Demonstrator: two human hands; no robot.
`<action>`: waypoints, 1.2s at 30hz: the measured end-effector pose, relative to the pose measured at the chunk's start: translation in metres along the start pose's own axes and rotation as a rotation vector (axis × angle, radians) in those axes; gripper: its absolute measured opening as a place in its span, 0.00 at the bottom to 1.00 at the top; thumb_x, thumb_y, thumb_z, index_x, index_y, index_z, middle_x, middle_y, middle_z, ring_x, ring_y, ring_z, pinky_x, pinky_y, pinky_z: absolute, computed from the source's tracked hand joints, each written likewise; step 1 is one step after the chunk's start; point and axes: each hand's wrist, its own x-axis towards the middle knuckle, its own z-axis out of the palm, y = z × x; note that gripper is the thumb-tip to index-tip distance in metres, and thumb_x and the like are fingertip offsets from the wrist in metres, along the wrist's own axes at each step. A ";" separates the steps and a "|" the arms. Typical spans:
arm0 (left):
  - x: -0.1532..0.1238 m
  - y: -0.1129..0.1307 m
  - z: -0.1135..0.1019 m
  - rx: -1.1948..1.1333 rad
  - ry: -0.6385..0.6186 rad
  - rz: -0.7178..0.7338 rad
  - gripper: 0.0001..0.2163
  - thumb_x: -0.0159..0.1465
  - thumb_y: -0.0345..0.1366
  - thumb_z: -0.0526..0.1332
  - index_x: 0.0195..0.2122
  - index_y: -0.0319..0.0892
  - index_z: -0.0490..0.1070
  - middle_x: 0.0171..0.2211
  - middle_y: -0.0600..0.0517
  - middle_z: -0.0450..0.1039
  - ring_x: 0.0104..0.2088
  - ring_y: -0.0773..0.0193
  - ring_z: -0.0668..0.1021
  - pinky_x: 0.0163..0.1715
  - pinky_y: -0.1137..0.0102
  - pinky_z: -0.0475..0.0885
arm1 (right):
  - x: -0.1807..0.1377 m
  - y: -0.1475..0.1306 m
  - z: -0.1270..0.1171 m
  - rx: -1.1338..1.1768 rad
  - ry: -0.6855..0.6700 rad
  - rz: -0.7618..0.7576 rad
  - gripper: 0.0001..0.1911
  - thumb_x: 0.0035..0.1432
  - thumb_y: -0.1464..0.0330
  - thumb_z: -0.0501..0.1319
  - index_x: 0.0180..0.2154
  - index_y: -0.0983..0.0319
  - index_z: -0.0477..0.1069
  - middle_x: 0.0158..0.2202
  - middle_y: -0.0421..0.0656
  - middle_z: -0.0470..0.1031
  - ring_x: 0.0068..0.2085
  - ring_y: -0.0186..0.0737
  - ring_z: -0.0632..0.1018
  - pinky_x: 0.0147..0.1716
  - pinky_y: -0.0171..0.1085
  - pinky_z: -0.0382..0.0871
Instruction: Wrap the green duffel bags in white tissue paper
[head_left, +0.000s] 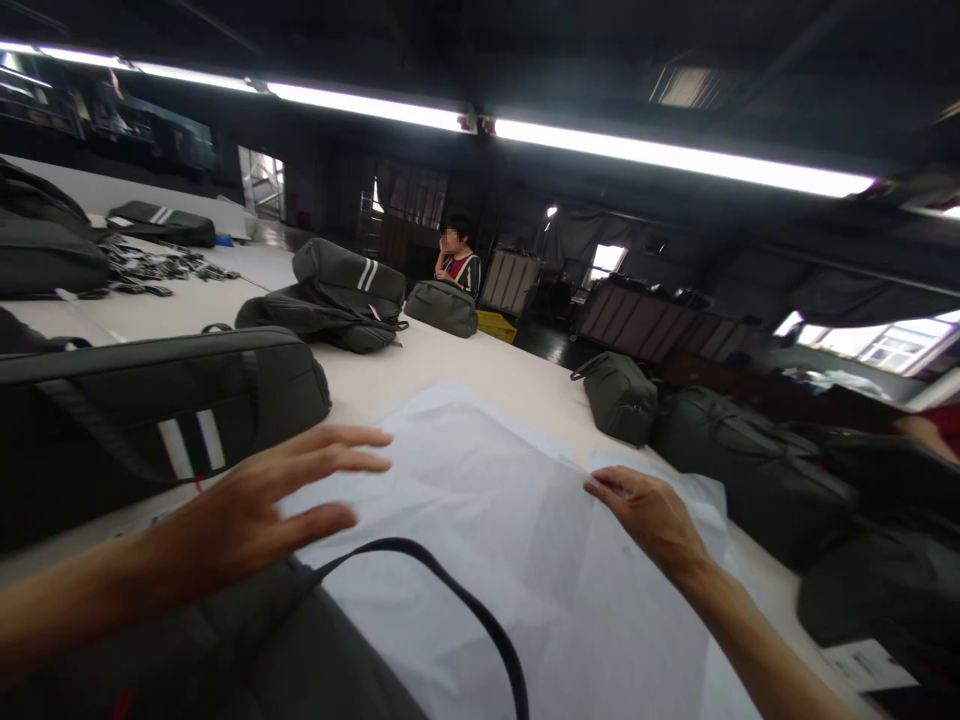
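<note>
A large, thin white sheet [487, 520], wrinkled and slightly see-through, lies across the table in front of me. My right hand [645, 505] pinches its right edge between thumb and fingers. Over the sheet's left side hovers my left hand [292, 490], fingers apart and nothing in them. Below that hand, at the bottom left, is a dark green bag [300, 640]; its black strap [457, 585] loops over the sheet. Another dark bag [277, 390] with two white stripes lies left of my left hand.
More dark bags [349, 290] stand farther up the pale table [525, 370], and a row of them [739, 455] lines the right side. Several small dark straps [165, 265] are heaped at the far left. A person [461, 265] is beyond the table's far end.
</note>
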 end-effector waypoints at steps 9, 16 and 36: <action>0.145 -0.032 0.076 0.090 -0.093 0.186 0.29 0.57 0.29 0.69 0.60 0.45 0.65 0.64 0.42 0.62 0.66 0.47 0.61 0.63 0.49 0.56 | -0.074 -0.149 -0.106 -0.057 0.109 -0.282 0.09 0.67 0.65 0.57 0.39 0.57 0.76 0.35 0.43 0.79 0.36 0.39 0.78 0.39 0.37 0.70; 0.127 -0.045 0.004 0.060 -0.018 0.346 0.04 0.65 0.28 0.59 0.36 0.40 0.73 0.33 0.50 0.77 0.40 0.60 0.78 0.60 0.55 0.59 | -0.114 -0.227 -0.153 -0.188 0.110 -0.115 0.11 0.67 0.65 0.55 0.43 0.59 0.76 0.39 0.45 0.80 0.39 0.42 0.80 0.43 0.40 0.73; -0.122 -0.029 -0.080 -0.053 0.011 0.849 0.10 0.69 0.23 0.50 0.34 0.42 0.65 0.25 0.55 0.67 0.24 0.65 0.67 0.32 0.68 0.64 | -0.274 -0.346 -0.093 -0.214 0.058 -0.186 0.11 0.64 0.76 0.56 0.42 0.58 0.75 0.51 0.46 0.78 0.55 0.44 0.76 0.53 0.44 0.76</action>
